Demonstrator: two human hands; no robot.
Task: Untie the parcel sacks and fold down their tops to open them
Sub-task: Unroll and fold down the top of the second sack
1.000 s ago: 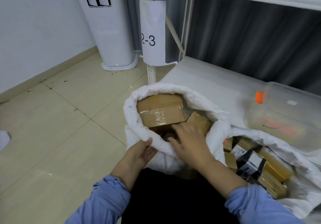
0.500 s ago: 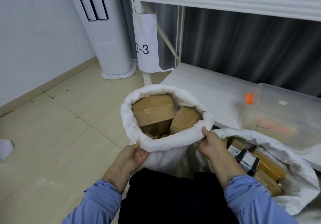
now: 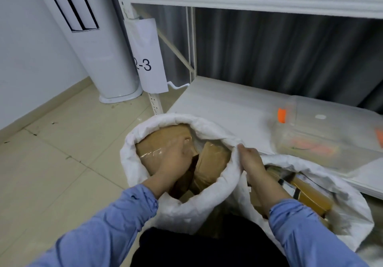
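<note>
A white woven sack (image 3: pixel 134 169) stands on the floor in front of me, its top rolled down into a thick rim. Inside lie a taped brown box (image 3: pixel 159 140) and a smaller brown parcel (image 3: pixel 213 163). My left hand (image 3: pixel 176 159) reaches inside the sack and rests palm-down on the taped box. My right hand (image 3: pixel 248 159) pinches the rolled rim on the sack's right side. A second white sack (image 3: pixel 350 204) leans at the right, open, with several parcels (image 3: pixel 310 198) showing.
A white shelf rack (image 3: pixel 228 105) stands just behind the sacks, its post carrying a paper label "2-3" (image 3: pixel 148 59). A clear plastic box with an orange latch (image 3: pixel 323 134) sits on the lower shelf. A white floor-standing unit (image 3: pixel 103 59) and tiled floor (image 3: pixel 62 163) are at the left.
My left hand let go of the near rim and moved into the sack onto the taped box. My right hand shifted along the rim to its right side.
</note>
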